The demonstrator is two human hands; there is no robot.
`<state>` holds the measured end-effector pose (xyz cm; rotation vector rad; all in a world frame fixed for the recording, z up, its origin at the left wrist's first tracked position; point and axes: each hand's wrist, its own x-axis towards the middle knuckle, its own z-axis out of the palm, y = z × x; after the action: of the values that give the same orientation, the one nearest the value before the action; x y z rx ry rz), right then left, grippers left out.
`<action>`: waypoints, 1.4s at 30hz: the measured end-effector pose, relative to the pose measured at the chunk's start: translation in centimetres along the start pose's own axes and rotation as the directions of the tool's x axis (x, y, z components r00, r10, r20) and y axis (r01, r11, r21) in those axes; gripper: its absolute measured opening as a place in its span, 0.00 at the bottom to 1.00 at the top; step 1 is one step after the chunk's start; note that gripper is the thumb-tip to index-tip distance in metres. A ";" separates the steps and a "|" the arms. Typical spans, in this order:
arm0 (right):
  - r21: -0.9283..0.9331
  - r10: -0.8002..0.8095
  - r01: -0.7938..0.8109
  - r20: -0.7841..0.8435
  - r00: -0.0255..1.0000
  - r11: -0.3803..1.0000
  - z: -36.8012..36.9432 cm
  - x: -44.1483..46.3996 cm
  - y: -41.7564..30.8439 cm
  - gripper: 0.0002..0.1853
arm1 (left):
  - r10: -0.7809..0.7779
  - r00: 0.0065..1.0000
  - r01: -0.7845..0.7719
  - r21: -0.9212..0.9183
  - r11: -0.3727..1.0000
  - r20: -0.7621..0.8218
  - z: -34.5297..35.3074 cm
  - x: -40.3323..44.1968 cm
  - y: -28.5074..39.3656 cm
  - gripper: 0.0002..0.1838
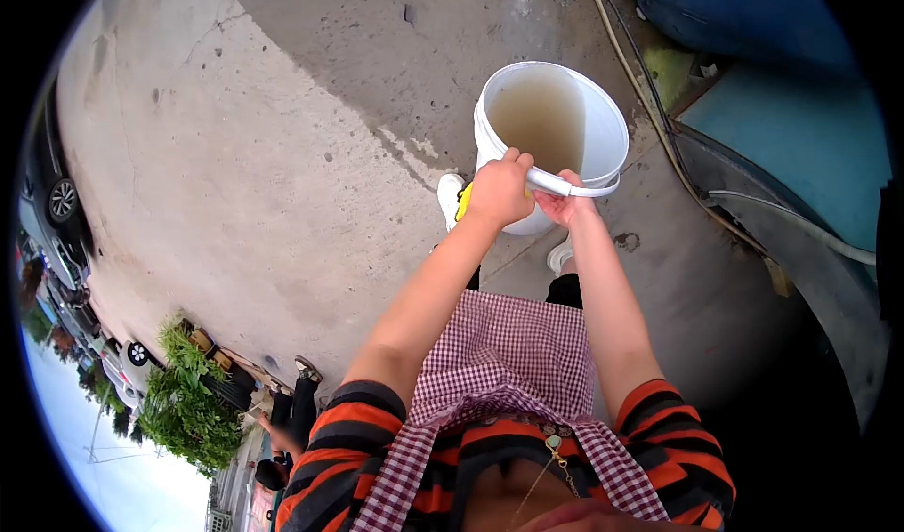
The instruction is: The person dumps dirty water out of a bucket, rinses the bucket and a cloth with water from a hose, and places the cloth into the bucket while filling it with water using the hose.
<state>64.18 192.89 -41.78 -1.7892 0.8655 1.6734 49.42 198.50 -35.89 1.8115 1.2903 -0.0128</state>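
Observation:
A white plastic bucket (599, 127) stands in front of me, partly filled with murky brownish water (537, 118). Its white handle (591, 192) lies along the near side of the rim. My left hand (501, 191) is closed over the left end of the handle's grip, knuckles up. From below, my right hand (567, 202) curls its fingers around the handle, just right of my left hand. A patch of yellow (463, 201) shows beside my left hand; I cannot tell what it belongs to.
My white shoes (451, 199) flank the bucket on concrete ground (282, 155), partly wet. A pipe (650, 108) and blue containers (791, 146) line the right. At left are parked cars (61, 202), a leafy plant (188, 391) and another person (287, 428).

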 end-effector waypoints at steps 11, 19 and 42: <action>-0.204 -0.129 0.130 0.014 0.991 0.970 9.1 2.4 -9.9 0.29 | -0.131 0.982 0.133 0.008 0.991 -0.137 -0.1 10.4 -2.4 0.23; -0.301 -0.156 0.167 0.062 0.986 0.939 7.4 4.3 -12.9 0.40 | -0.156 0.988 0.156 0.082 0.984 -0.009 -0.1 13.2 -0.5 0.23; -0.405 -0.205 0.217 0.075 0.976 0.888 8.4 5.9 -14.0 0.38 | -0.208 0.978 0.206 0.103 0.973 0.009 0.2 13.6 -1.5 0.24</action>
<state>69.49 207.76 -48.99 -2.0376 0.2949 1.8267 54.56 208.72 -43.32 1.7481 1.4827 -0.2138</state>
